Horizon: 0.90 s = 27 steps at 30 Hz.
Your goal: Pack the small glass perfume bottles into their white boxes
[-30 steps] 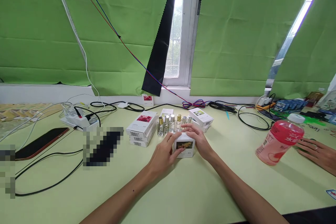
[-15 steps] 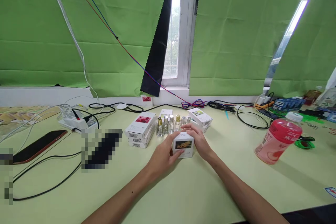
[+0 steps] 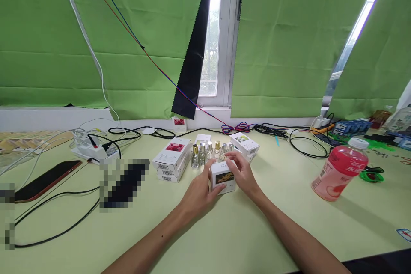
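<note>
A small white box [image 3: 224, 178] with a dark and yellow picture on its front stands on the pale green table, tilted slightly. My left hand [image 3: 199, 187] grips its left side, thumb across the front and fingers at the back left edge. Fingers of my right hand [image 3: 243, 172] are bent against the top and right side of the same box. Just behind it is a row of several small glass bottles [image 3: 209, 153] with gold and silver caps. Stacked white boxes [image 3: 173, 154] with a red picture lie left of the bottles, and more white boxes [image 3: 244, 143] lie to the right.
A pink bottle [image 3: 340, 173] stands at the right. On the left lie a phone [image 3: 48, 180], a blurred dark object [image 3: 126, 184], cables and a white power strip [image 3: 93, 147]. Coiled cables [image 3: 271, 129] run along the wall below green curtains [image 3: 289, 43].
The box has turned and tilted a little between my hands. My right hand's fingers have drawn in from the back of the box to its top right edge.
</note>
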Each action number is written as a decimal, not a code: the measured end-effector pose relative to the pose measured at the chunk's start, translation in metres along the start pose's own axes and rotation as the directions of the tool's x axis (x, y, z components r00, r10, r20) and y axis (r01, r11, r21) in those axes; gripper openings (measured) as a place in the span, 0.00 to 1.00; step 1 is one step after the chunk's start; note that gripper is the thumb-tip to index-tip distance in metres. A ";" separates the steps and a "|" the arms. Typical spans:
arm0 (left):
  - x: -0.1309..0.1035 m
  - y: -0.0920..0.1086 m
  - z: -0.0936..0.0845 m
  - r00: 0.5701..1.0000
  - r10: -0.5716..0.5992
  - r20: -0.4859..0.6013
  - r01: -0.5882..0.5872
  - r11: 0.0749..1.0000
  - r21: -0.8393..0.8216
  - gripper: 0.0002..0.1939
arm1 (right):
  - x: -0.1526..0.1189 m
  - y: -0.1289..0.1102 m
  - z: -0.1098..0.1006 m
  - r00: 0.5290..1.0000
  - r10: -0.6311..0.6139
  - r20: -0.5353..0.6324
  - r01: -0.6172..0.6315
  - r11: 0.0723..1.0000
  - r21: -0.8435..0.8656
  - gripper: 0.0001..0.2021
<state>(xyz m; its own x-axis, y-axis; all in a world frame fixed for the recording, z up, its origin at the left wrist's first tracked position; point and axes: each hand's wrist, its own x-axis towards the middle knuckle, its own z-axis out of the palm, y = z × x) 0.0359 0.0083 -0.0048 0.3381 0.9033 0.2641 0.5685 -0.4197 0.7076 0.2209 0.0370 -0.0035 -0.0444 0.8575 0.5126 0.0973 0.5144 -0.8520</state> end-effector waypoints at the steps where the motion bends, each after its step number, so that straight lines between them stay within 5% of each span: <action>1: 0.000 0.000 0.001 1.000 -0.012 -0.005 0.012 1.000 -0.007 0.39 | -0.001 -0.001 0.000 1.000 -0.014 0.016 0.014 0.999 -0.030 0.16; 9: -0.001 0.002 0.003 0.999 -0.048 0.007 0.049 0.997 -0.057 0.33 | -0.004 -0.006 -0.001 0.993 -0.061 0.103 0.076 0.987 -0.143 0.22; 19: 0.001 -0.006 0.005 1.000 0.009 -0.020 -0.010 0.998 -0.067 0.31 | -0.001 0.000 0.001 0.989 -0.136 0.050 0.143 0.966 -0.215 0.17; 27: 0.003 -0.023 0.014 0.996 0.054 -0.075 -0.054 0.999 0.007 0.31 | 0.011 0.009 -0.030 0.962 -0.271 0.041 0.268 0.897 -0.352 0.12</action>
<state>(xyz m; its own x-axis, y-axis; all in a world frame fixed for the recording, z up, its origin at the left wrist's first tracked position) 0.0344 0.0194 -0.0296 0.3113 0.8834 0.3502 0.5546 -0.4682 0.6879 0.2513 0.0507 -0.0019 -0.1098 0.6858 0.7195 0.4255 0.6866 -0.5895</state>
